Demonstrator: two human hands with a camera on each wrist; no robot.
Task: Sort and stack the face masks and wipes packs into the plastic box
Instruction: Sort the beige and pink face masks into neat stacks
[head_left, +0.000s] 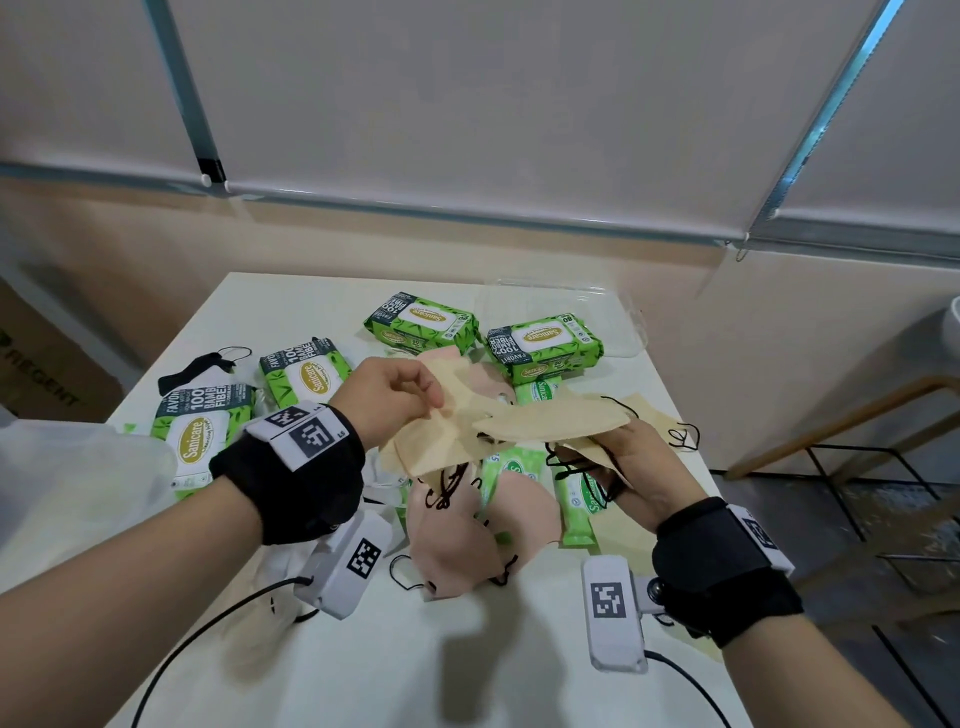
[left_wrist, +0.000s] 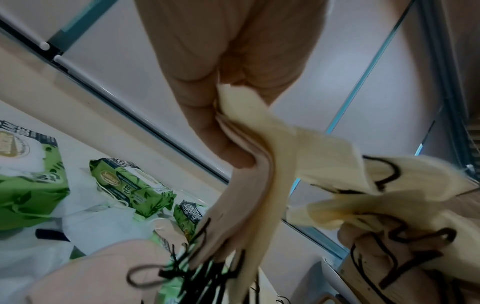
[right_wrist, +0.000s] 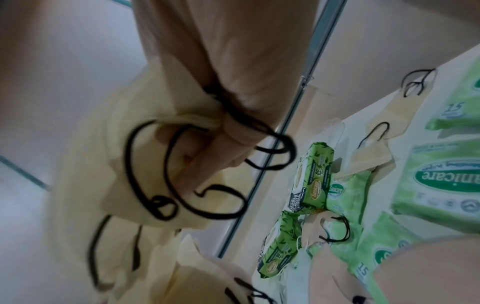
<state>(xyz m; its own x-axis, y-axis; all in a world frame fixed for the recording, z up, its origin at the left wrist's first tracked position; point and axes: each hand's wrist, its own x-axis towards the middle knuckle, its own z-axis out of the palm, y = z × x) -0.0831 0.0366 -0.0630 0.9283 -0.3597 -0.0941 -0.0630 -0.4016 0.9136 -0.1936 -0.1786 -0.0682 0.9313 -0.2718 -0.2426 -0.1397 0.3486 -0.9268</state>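
While both hands (head_left: 509, 431) hold masks (head_left: 545, 423), four big wipes packs (head_left: 545, 345) lie.

Cream masks (head_left: 545, 423): we see soft matt cloth with thin black cord loops.
Pink masks (head_left: 467, 525): matt cloth too.
Large wipes packs (head_left: 545, 345): glossy printed plastic film.
Table (head_left: 291, 306): smooth, pale, faintly shiny near its far edge.

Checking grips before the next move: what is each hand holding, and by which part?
Left hand pinches cream masks by an edge; right hand grips another cream mask at its ear-loop end.
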